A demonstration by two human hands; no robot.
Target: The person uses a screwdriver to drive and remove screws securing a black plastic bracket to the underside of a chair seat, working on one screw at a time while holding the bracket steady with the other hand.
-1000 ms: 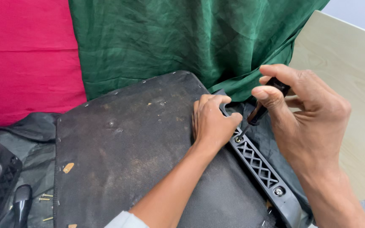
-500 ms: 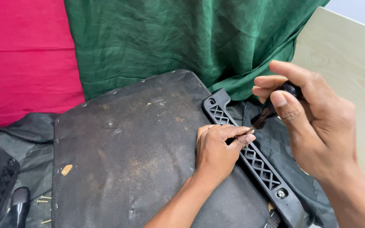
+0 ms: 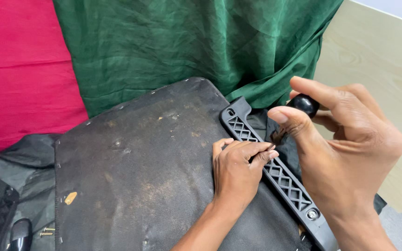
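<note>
Green cloth, hands pressing bracket

Pale wood-grain surface seen at right, largely covered by green cloth and red cloth. Black fabric sheet spread in front; dark upturned seat panel laid on it.

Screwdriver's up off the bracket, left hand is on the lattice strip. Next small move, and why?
Probably lower the screwdriver in the right hand toward the bare hole at the bracket's upper end. The lower end already shows a seated screw, while the left hand presses the black lattice bracket flat on the dusty seat base. The driver's tip is hidden.
</note>
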